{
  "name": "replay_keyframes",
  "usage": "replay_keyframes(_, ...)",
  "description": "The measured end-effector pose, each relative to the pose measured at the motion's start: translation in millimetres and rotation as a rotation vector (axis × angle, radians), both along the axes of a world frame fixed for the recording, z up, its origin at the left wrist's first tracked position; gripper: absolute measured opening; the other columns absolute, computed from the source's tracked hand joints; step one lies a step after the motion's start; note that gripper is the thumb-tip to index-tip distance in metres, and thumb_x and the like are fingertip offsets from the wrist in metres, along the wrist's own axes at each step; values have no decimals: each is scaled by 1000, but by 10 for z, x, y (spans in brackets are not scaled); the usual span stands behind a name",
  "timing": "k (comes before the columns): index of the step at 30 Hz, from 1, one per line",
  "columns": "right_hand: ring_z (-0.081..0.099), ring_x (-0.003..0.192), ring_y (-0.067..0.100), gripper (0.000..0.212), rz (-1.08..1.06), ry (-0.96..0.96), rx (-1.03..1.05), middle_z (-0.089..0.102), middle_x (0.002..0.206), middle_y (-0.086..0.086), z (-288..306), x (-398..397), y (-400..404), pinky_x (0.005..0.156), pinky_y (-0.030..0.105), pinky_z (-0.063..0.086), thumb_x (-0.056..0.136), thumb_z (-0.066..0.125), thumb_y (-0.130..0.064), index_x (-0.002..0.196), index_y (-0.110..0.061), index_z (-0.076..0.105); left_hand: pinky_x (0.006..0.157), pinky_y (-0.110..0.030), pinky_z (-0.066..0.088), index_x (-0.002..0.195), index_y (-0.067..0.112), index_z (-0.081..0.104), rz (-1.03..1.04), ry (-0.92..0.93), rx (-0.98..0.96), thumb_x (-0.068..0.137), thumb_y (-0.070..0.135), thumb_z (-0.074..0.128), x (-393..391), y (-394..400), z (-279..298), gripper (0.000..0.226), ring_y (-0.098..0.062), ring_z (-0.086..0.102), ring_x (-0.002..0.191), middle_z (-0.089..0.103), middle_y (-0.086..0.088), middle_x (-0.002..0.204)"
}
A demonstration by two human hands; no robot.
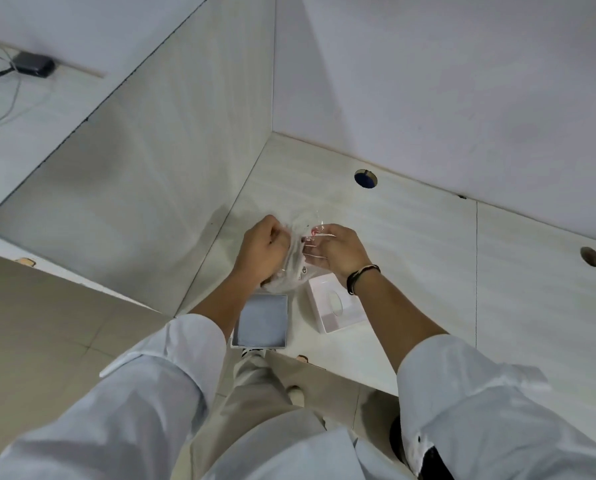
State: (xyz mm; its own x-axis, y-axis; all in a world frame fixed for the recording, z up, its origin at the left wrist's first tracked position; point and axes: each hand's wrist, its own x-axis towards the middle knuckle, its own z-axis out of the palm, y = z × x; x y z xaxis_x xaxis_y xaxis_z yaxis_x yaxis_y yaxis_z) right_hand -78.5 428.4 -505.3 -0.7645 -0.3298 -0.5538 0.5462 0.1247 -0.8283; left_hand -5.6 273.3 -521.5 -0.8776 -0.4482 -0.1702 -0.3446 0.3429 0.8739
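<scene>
Both hands hold a clear plastic bag (294,258) with something pale inside, above the white desk (410,244). My left hand (263,245) grips the bag's left side with curled fingers. Pinching the bag's upper right edge near a small red mark is my right hand (336,252), which wears a dark wristband. What the bag contains is too blurred to tell. Below the hands, an open grey-lined box tray (262,322) sits at the desk's front edge. A white box with an oval window (336,308) lies to its right.
White partition walls (185,150) enclose the desk's corner at left and back. Two cable holes (365,178) (590,256) pierce the desk top. A black device with cables (33,65) sits on the neighbouring surface at far left. Tiled floor and my legs show below.
</scene>
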Motion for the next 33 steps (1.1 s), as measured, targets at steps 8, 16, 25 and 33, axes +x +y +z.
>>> replay_keyframes(8, 68, 87, 31, 49, 243, 408, 182, 57, 104, 15, 59, 81, 143, 79, 62, 60, 87, 38, 19, 97, -29, 38, 84, -39, 58, 97, 16, 63, -8, -184, -19, 87, 29, 76, 129, 89, -74, 20, -28, 71, 95, 72, -3, 99)
replay_keyframes(16, 63, 109, 28, 35, 688, 825, 701, 43, 145, 11, 84, 141, 277, 99, 36, 51, 90, 49, 6, 106, -7, 78, 81, -53, 62, 84, 19, 58, 214, -133, 127, 89, 27, 70, 216, 126, -145, 15, -30, 68, 81, 67, -2, 84)
replay_keyframes(25, 45, 56, 17, 45, 447, 239, 698, 44, 61, -2, 151, 224, 197, 51, 28, 31, 84, 72, -45, 63, -16, 45, 56, -9, 42, 99, 8, 62, 198, -22, 53, 95, 13, 66, 247, 363, -115, 8, -3, 58, 62, 63, 3, 84)
replay_keyframes(33, 57, 66, 22, 37, 300, 164, 618, 56, 70, -1, 154, 283, 121, 56, 28, 39, 80, 73, -46, 72, -14, 57, 64, -26, 47, 94, 11, 57, 211, 19, 39, 95, 17, 67, 271, 414, -102, 12, -13, 59, 69, 61, 2, 84)
